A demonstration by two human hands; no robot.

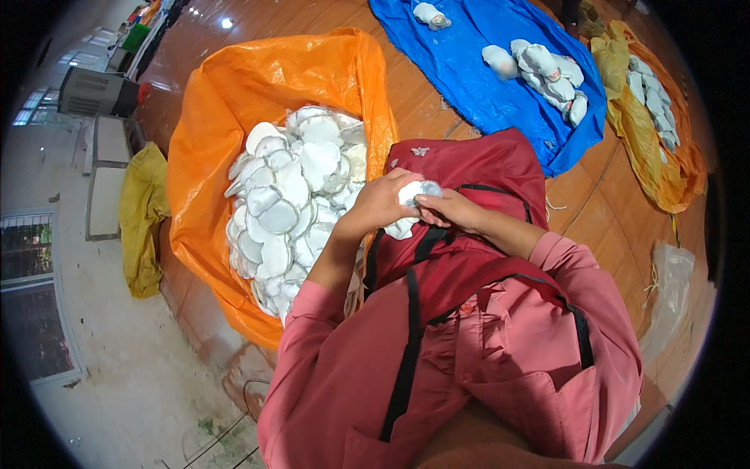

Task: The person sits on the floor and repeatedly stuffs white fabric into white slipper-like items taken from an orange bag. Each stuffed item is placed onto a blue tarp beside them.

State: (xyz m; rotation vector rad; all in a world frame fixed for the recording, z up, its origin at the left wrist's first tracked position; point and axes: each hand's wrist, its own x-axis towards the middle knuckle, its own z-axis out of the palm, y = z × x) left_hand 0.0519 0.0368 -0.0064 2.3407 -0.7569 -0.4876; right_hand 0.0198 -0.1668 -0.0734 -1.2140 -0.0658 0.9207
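Over my lap, on the dark red apron (pixel 500 168), both hands meet around a small stack of white rounded pads (pixel 408 192). My left hand (pixel 377 205) is closed on the stack from its left side, with the thumb along its near side. From the right, my right hand (pixel 455 209) pinches the same pads at their greyish edge, its fingers partly hidden. Another white piece (pixel 401 229) hangs just below my left hand. Beside my left arm, a large orange bag (pixel 211 148) stands wide with a heap of loose white pads (pixel 277 216) in it.
A blue sheet (pixel 484 86) ahead carries several bundles of white pads (pixel 551 74). Farther right, a yellow and orange sack (pixel 625 125) holds more white bundles. A clear plastic bag (pixel 668 293) lies on the tiled floor (pixel 582 207). A yellow sack (pixel 143 223) is by the left wall.
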